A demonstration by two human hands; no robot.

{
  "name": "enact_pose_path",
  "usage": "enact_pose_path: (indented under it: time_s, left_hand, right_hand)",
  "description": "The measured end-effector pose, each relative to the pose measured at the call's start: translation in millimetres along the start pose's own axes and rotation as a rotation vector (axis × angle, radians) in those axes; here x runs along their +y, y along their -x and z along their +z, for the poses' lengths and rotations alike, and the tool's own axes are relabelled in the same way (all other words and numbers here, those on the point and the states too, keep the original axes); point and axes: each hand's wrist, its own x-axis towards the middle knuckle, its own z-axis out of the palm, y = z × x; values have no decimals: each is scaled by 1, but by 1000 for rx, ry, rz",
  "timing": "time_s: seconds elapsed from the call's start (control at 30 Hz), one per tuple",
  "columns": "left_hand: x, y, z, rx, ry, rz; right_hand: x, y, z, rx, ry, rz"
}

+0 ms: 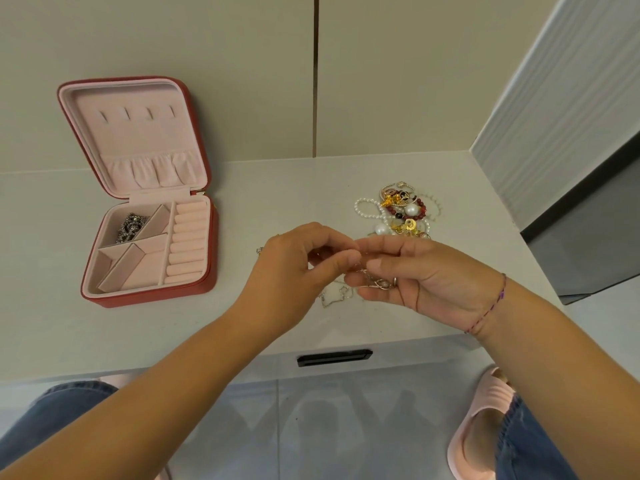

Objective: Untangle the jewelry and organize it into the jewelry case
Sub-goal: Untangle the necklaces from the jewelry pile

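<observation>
A red jewelry case [152,296] with pink lining lies open at the left of the white counter, a dark silver piece [129,227] in its back-left compartment. My left hand [294,268] and my right hand [426,275] meet over the counter's middle, both pinching a thin silver chain [375,280] with small rings. Part of that chain [334,296] trails onto the counter below. A tangled pile of pearls, red beads and gold pieces [401,213] lies behind my right hand.
The white counter [277,195] ends at a front edge with a black drawer handle [334,357] below. A wall rises behind, a grey ribbed panel [561,109] at the right. My knees and a pink slipper [485,420] show underneath.
</observation>
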Motion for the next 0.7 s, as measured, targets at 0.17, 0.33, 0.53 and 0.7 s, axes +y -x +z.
enact_pose_path:
  time_s: [0.17, 0.33, 0.53, 0.7]
  left_hand:
    - [6, -1, -3, 40, 94, -59]
    - [4, -3, -2, 23, 216, -155]
    - [5, -2, 2, -79, 486, -312]
    - [8, -1, 1, -98, 447, -340]
  right_hand:
    - [2, -1, 4, 139, 342, -119]
    - [5, -3, 12, 193, 525, -253]
    - [2, -2, 11, 152, 486, -289]
    - [1, -2, 8, 145, 491, -292]
